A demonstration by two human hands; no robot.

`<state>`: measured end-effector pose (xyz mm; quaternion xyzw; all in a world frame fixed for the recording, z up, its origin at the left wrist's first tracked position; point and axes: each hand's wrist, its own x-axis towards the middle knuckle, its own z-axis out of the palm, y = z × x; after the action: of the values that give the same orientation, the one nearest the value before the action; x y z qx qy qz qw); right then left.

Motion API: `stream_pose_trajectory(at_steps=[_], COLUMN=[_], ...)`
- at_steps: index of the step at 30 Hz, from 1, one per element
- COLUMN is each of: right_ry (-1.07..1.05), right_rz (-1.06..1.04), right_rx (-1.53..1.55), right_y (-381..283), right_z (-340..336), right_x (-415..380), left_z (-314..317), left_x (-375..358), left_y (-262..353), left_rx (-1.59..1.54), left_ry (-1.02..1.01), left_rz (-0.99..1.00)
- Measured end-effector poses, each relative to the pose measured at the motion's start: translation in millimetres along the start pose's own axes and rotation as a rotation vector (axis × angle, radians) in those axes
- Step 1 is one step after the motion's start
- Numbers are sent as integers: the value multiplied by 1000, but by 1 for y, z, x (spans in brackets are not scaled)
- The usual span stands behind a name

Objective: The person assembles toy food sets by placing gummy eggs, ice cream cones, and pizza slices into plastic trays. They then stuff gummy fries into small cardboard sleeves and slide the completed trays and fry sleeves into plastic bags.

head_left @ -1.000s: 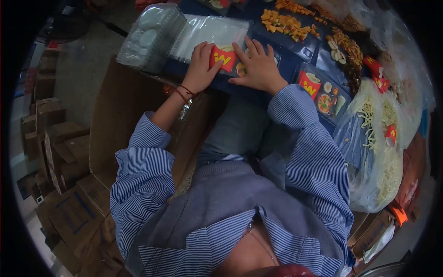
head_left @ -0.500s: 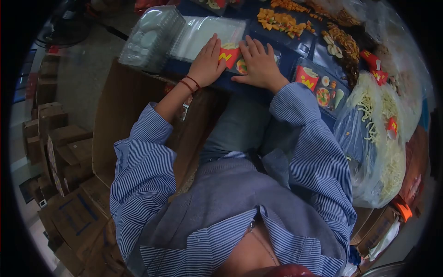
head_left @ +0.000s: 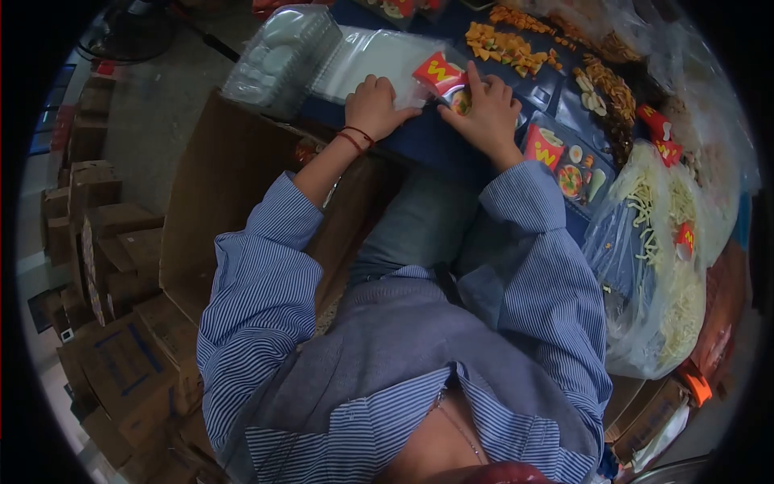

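Note:
A clear-wrapped toy food pack lies tilted on the blue table, showing a red fries carton with a yellow mark and a round pizza-like piece. My right hand is at its right side, thumb below and index finger along the edge, gripping the pack. My left hand, with red cords at the wrist, rests by the lower edge of a stack of clear bags. Its thumb stretches toward the pack and its fingers are apart; it appears to hold nothing. A second toy food pack lies right of my right hand.
Clear plastic trays are stacked at the left. Orange pieces and brown pieces lie in piles at the back. A plastic bag of pale fries is at the right. Below the table's left end stands an open cardboard box.
The pack has turned and shifted up and right. My left hand has come off it, drawing back to the left with fingers bent; my right hand has moved to the pack's right side.

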<state>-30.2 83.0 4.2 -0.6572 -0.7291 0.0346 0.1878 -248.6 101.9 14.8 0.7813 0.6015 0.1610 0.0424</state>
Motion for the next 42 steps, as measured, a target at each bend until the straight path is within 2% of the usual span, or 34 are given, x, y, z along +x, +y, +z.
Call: stream_pose_trajectory(at_steps=[1, 3, 7, 9, 13, 15, 17, 18, 20, 21, 23, 27, 29, 30, 32, 36, 37, 39, 40, 42], right_ry=[-7, -17, -35, -46, 1, 1, 1, -1, -33, -33, -114, -185, -278, -278, -177, -39, 7, 56, 87, 115], right_rz=[-21, -39, 7, 39, 7, -15, -166, -163, -348, -348, -502, -515, -363, -365, -266, -248, -267, -286, -284, -274], right_rx=[-28, -52, 4, 39, 97, 108, 179, 179, 266, 265, 222, 217, 41, 39, -28, -98, -110, -120, -103, -84], right_y=[-1, -2, -1, 1, 5, 4, 2, 0, -4, -6, -8, -17, -20, -22, -25, -41, -45, -46, -45, -42], right_z=[-2, -3, -5, -4, -6, -10, -13, -13, -12, -11, -6, 0, -1, -1, 1, 10, 9, 12, 17, 20], right_x=[-2, -4, 1, 1, -1, -6, -10, -11, -11, -9, 0, 24, 34, 35, 36, 30, 29, 29, 30, 28], left_z=[-1, -3, -1, -4, -4, 5, -4, -7, -10, -9, -3, -17, -25, -29, -33, -26, -28, -35, -37, -36], left_x=[4, 18, 33, 37, 44, 39, 41, 41, 41, 42, 45, 34, 20, 14, 0, -12, -13, -11, -5, 10], left_y=[-2, -13, -48, -56, -56, -41, -41, -42, -52, -57, -64, -62, -64, -64, -56, -35, -25, -8, -9, -16], left_rx=[-2, -253, -474, -875, -684, -216, -219, -222, -221, -218, -201, -199, -296, -389, -315, -145, -146, -58, -55, -21], left_ry=[0, -209, -298, -455, -494, -129, -163, -196, -190, -182, -145, -111, -123, -136, -103, 34, 33, 27, 29, 470], left_rz=[-3, -119, -128, -242, -263, -213, -206, -202, -172, -144, -140, -108, -76, -42, 34, 235, 234, 41, 45, 92])
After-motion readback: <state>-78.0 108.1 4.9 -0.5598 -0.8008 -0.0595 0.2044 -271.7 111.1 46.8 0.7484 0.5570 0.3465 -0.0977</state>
